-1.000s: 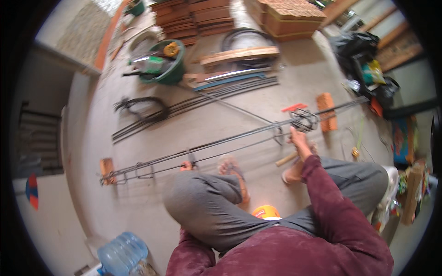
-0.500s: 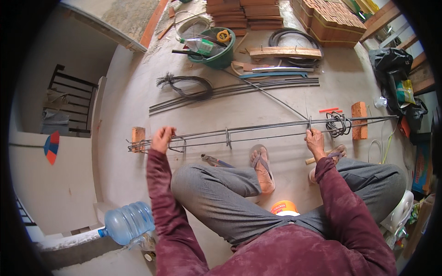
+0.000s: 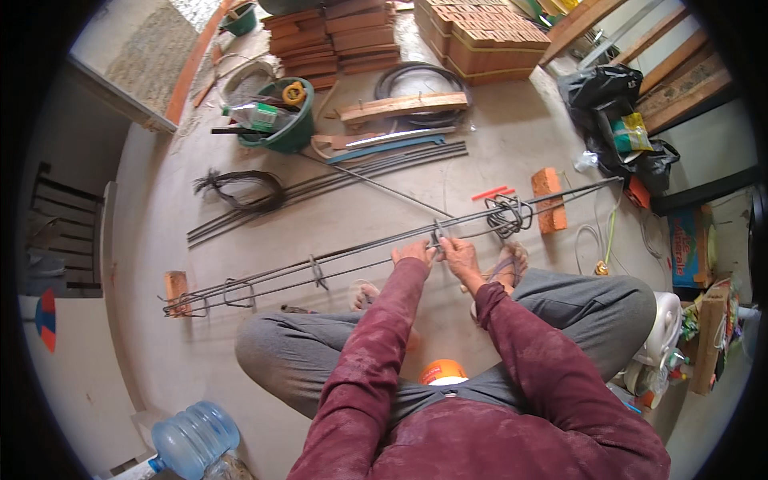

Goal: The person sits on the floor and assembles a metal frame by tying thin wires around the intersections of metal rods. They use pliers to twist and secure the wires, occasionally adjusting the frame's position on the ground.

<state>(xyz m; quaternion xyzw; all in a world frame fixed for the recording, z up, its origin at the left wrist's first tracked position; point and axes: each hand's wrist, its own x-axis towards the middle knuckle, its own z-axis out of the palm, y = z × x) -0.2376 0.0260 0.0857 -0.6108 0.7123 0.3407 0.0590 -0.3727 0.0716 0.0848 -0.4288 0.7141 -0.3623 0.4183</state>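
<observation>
At the centre of the head view, clock readings taken from the hands: long metal rods point(image 3: 360, 248), one set, running from nine o'clock to two, passing over a left brick point(image 3: 177, 293) and a right brick point(image 3: 548, 200) on the floor point(image 3: 504, 112). Metal loop point(image 3: 438, 228), one, around the rods, at the fingertips. Right hand point(image 3: 461, 258): grip pinching the loop. Left hand point(image 3: 412, 251): fingers bent just beside it; whether its grip is clenched, cannot tell. Bunch of loops point(image 3: 508, 216): two o'clock, near the right brick. Coil of dark wire point(image 3: 240, 190): between nine and ten. Green tub point(image 3: 298, 134), filled: ten. Stacked bricks point(image 3: 488, 56): twelve. Orange-and-white bucket point(image 3: 442, 371): six. Blue water jug point(image 3: 196, 440), lying on its side: eight.
</observation>
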